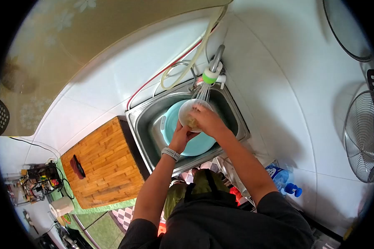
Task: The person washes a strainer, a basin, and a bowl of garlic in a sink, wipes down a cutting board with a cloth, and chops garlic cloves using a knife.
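Under the running faucet (212,74), my left hand (180,137) grips the lower left edge of a white bowl (186,108). My right hand (205,118) reaches into the bowl from the right, its fingers partly blurred over something pale yellowish at the bottom. What those fingers hold, if anything, cannot be made out. Water sprays from the green and white faucet head into the bowl. Below the bowl, a light blue basin (199,146) rests in the steel sink (151,141).
Left of the sink lies a wooden cutting board (108,166) with a dark red object (77,167) on it. A plastic bottle (280,177) with a blue cap stands at the right. Wire strainers (361,137) hang on the right wall. A glass-like panel (91,29) overhangs the upper left.
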### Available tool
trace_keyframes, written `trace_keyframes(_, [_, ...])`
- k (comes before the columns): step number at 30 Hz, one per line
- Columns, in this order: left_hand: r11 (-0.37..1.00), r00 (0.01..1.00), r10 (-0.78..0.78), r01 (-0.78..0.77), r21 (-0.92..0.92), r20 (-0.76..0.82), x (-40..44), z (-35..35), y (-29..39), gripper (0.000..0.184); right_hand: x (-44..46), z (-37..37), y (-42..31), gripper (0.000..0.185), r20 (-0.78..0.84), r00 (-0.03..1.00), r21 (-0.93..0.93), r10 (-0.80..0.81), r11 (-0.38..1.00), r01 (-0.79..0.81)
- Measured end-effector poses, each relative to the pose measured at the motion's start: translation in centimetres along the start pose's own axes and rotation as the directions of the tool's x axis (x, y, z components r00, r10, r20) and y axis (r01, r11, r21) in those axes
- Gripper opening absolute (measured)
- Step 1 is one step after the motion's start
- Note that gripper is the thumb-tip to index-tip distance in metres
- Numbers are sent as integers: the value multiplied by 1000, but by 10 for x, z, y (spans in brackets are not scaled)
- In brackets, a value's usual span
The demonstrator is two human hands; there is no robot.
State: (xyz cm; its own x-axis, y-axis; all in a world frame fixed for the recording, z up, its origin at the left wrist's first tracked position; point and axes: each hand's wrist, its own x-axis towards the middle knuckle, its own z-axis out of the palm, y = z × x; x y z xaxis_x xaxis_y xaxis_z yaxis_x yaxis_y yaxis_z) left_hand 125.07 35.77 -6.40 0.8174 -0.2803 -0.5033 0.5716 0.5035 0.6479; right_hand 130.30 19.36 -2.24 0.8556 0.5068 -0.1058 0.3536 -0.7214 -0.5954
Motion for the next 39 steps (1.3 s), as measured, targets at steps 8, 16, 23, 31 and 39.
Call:
trace_keyframes(8, [997, 999, 42, -43, 61, 19, -4, -3, 3, 53, -8, -4, -18, 42, -190, 981, 27, -40, 999, 46])
trace_keyframes(16, [999, 1000, 22, -22, 34, 5, -3, -8, -2, 56, 5, 11, 2, 46, 65, 998, 221, 1, 975, -16])
trace_keyframes(23, [998, 1000, 5, -5, 70, 5, 1, -4, 2, 54, 2, 9, -9, 38, -189, 977, 36, -98, 994, 107])
trace_keyframes(31, [1000, 999, 10, -11, 20, 32, 1, -6, -1, 53, 7, 21, 15, 48, -44, 997, 179, -62, 981, 68])
trace_keyframes(39, [998, 1000, 13, -12, -60, 16, -1, -9, -3, 55, -8, -12, 8, 35, -279, 959, 605, 60, 786, 127])
